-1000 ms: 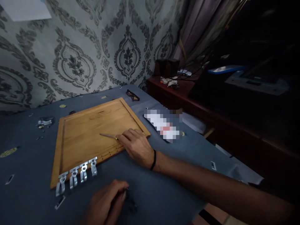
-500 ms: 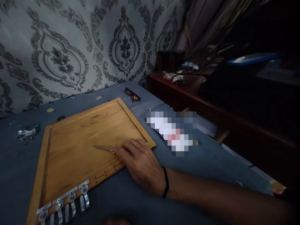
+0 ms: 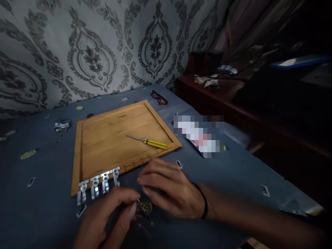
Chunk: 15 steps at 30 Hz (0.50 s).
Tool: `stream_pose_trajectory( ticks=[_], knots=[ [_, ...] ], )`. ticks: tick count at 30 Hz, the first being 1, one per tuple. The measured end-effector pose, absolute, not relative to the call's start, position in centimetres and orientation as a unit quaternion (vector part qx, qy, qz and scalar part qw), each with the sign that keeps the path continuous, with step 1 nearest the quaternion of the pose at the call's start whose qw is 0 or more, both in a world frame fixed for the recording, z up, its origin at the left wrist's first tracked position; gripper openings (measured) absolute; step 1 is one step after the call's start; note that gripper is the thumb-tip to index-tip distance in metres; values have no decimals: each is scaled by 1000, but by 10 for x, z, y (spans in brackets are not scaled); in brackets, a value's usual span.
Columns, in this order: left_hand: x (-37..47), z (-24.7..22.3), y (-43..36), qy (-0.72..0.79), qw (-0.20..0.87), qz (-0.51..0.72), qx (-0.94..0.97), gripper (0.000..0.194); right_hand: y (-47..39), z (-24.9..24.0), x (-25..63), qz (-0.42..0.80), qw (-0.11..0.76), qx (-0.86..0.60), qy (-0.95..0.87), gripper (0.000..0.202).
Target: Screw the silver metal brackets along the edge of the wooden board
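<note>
My left hand [image 3: 111, 214] is at the bottom, thumb and forefinger pinched on a small shiny metal piece [image 3: 138, 200], its shape blurred. Close to its right, my right hand [image 3: 171, 188] has its fingers drawn together; anything in them is hidden. Beyond both hands lies a framed wooden panel [image 3: 111, 145] with small dark holes along its near edge. Several silver metal hooks [image 3: 105, 182] sit in a row on the left part of that edge. A screwdriver [image 3: 155, 143] with a yellow handle rests on the panel, untouched.
The panel lies on a blue cloth [image 3: 49, 207] printed with small motifs. Loose metal parts [image 3: 62, 125] lie left of it, glasses [image 3: 159, 98] behind it. A pixelated object [image 3: 199, 138] is to the right. A dark red desk [image 3: 207, 98] stands beyond.
My right hand has left the screwdriver lying on the panel and moved back towards me. My left hand has come up into view with a small metal piece. The scene has shifted rightward in view.
</note>
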<state>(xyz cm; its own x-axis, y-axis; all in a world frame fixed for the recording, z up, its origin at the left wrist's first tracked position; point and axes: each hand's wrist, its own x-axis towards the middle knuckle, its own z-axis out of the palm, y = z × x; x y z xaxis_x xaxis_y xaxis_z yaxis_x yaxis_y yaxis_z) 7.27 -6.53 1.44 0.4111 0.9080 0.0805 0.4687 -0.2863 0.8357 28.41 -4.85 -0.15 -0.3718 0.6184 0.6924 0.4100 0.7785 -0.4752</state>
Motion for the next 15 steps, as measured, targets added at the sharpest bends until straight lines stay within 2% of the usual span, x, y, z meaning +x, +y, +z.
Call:
stream_pose_trajectory(
  ticks=[3, 6, 15],
  knots=[
    [65, 29, -60, 430, 405, 280, 757, 18, -68, 6, 274, 174, 475, -271, -819, 16],
    [59, 31, -63, 421, 393, 281, 768, 14, -82, 7, 270, 180, 451, -265, -833, 18],
    [52, 28, -70, 399, 423, 281, 764, 13, -98, 3, 260, 290, 395, -303, -817, 8]
  ],
)
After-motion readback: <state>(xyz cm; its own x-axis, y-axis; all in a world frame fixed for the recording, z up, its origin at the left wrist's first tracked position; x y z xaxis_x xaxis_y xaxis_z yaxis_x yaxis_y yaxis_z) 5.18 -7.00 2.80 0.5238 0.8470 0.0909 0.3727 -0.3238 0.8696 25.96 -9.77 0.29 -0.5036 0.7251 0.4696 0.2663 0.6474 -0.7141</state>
